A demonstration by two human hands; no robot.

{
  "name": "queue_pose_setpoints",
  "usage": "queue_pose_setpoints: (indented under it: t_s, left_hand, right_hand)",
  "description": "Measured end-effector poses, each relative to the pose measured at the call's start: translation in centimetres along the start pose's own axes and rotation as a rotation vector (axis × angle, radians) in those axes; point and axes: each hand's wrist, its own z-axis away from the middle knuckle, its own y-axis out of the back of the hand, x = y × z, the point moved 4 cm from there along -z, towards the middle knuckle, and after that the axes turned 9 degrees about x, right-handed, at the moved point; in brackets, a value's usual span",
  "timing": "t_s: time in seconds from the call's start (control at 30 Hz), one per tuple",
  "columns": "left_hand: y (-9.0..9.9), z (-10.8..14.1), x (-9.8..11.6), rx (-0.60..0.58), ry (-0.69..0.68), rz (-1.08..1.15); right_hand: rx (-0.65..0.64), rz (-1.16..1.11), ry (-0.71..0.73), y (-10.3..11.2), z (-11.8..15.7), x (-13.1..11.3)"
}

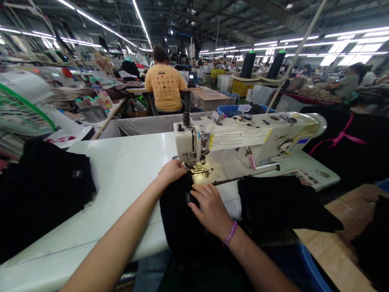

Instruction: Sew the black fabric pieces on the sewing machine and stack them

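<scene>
A cream industrial sewing machine (234,138) stands on a white table (118,170), with its presser foot (190,166) lowered onto a black fabric piece (174,215). My left hand (172,172) grips the fabric's edge right beside the foot. Nearer me, my right hand (211,209) presses down on the same piece, its fingers next to a small dark label (189,198). A pink beaded bracelet (231,233) circles my right wrist. The needle area is partly hidden by the machine head and my left hand.
Black folded fabric (45,190) is piled at the table's left, and more (282,205) lies right of the machine. Thread cones (247,65) stand behind it. A wooden board (337,239) and blue bin rim (310,267) are at lower right. A co-worker in a yellow shirt (165,83) sits ahead.
</scene>
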Motion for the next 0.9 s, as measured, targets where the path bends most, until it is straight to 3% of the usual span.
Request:
queue_pose_setpoints:
  t_s: [0.9]
  left_hand:
    - [0.55,-0.50,-0.02,0.113,-0.046,-0.033]
  right_hand:
    - [-0.029,0.044,-0.006,0.03,-0.30,-0.05]
